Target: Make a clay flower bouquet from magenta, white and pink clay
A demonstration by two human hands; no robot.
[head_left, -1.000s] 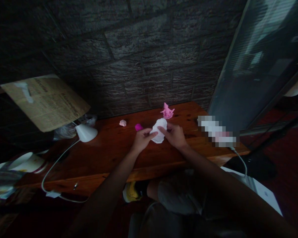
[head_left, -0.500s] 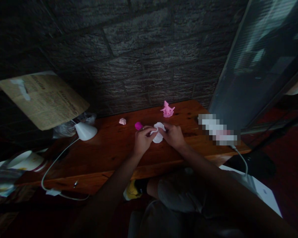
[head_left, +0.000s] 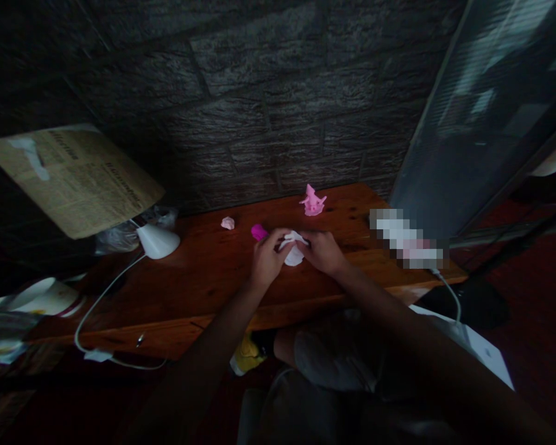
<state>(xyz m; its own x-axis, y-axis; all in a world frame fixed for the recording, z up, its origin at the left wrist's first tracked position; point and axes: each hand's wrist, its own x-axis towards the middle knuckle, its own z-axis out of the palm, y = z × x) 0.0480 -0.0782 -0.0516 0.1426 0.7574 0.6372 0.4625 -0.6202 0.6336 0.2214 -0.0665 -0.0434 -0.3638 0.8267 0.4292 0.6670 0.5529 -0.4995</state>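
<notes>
Both hands meet over a wooden table (head_left: 199, 278) and pinch a small white piece of soft material (head_left: 293, 248), folded between them. My left hand (head_left: 267, 261) grips its left edge with fingers curled. On its right edge, the fingers of my right hand (head_left: 321, 252) are closed. A bright magenta lump (head_left: 259, 232) lies just left of my left hand. Behind the hands stands a pale pink modelled figure (head_left: 312, 201), and a small pale pink lump (head_left: 228, 223) lies farther left.
A white desk lamp (head_left: 155, 241) leans over the table's left part, its cable (head_left: 102, 309) looping over the front edge. A newspaper sheet (head_left: 74, 179) hangs at the left. A dark stone wall stands behind; a glass panel (head_left: 463, 123) at the right.
The white piece was spread open between my hands a second ago; now it is folded smaller and held lower, with both hands closer together.
</notes>
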